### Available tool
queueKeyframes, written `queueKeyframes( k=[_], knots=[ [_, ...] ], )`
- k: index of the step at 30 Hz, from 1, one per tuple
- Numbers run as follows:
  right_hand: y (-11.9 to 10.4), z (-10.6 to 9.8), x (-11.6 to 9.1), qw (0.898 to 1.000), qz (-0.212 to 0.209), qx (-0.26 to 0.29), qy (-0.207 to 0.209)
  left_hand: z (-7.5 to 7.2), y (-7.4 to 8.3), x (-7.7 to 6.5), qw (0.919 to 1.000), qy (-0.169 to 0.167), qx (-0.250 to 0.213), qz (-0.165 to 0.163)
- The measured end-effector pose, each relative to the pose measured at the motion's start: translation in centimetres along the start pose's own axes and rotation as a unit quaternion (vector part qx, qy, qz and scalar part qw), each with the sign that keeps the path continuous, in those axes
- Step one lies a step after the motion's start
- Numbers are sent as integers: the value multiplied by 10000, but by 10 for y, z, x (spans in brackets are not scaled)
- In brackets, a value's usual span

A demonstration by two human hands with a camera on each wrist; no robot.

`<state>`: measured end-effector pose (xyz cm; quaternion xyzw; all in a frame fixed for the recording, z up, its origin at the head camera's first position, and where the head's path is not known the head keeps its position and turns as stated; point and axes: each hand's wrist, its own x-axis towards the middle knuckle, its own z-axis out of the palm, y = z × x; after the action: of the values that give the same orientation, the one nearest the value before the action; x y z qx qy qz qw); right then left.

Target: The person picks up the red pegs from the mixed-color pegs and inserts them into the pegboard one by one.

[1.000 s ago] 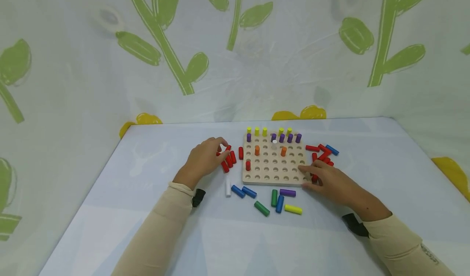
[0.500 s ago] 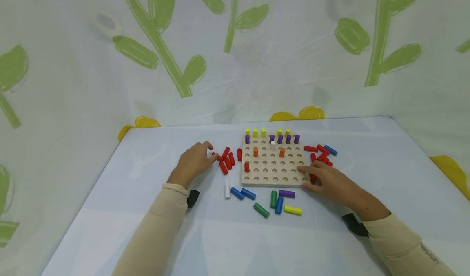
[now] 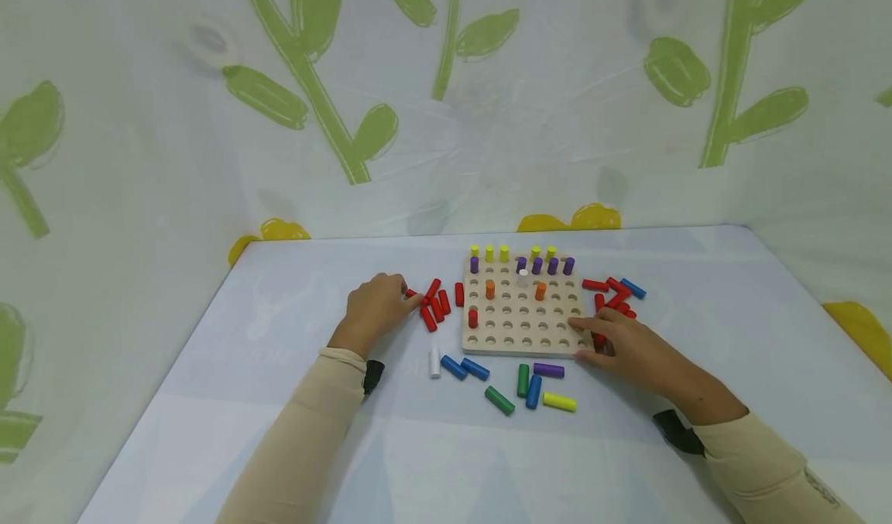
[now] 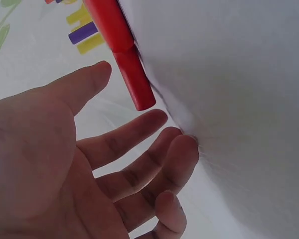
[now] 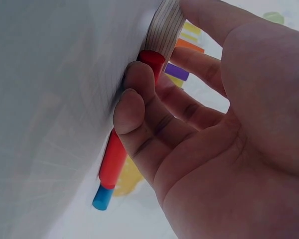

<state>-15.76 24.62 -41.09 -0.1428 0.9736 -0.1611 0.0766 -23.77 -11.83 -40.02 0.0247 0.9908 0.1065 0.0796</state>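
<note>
Head view, noted left to right from where I stand: the left hand (image 3: 376,309) comes first, relaxed, thumb apart from fingers; a red peg (image 4: 135,82) shows past the gap in its wrist view. Loose red pegs (image 3: 445,302) lie just right of that hand; whether it touches the nearest, I cannot tell. A loose white peg (image 3: 435,363) and two blue pegs (image 3: 475,368) lie nearer the person, to its right. The wooden pegboard (image 3: 517,333) sits flat between the hands, at the right one's fingertips. Upright in it: five yellow pegs (image 3: 504,254) farthest from the hands, five purple pegs (image 3: 553,266) next, a standing white peg (image 3: 523,278), two orange pegs (image 3: 540,292), one standing red peg (image 3: 473,319) toward the left hand. Left of the right hand, nearer the person: loose green, blue, purple and yellow pegs. Right hand (image 3: 630,354): thumb and forefinger spread at the board's near corner, thumb by the edge, forefinger over the top. Beyond its knuckles: more red pegs, then one blue peg (image 3: 632,289).
</note>
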Motion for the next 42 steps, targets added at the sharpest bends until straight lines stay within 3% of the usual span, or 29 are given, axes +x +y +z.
queueKeyframes(
  k=[7,15,27,34,42],
  knots=[
    [3,-1,0,9999,-95,-33,79,3,9,-3,9992,175,357,25],
    [0,-1,-1,10000,74,27,-53,7,12,-4,9985,213,501,72],
    [1,0,1,9999,98,21,-74,3,14,-8,9996,273,-18,62],
    [-1,2,3,10000,44,5,-15,3,8,-7,9975,607,-175,326],
    [1,1,0,10000,91,-35,4,5,13,-3,9958,696,-423,417]
  ],
)
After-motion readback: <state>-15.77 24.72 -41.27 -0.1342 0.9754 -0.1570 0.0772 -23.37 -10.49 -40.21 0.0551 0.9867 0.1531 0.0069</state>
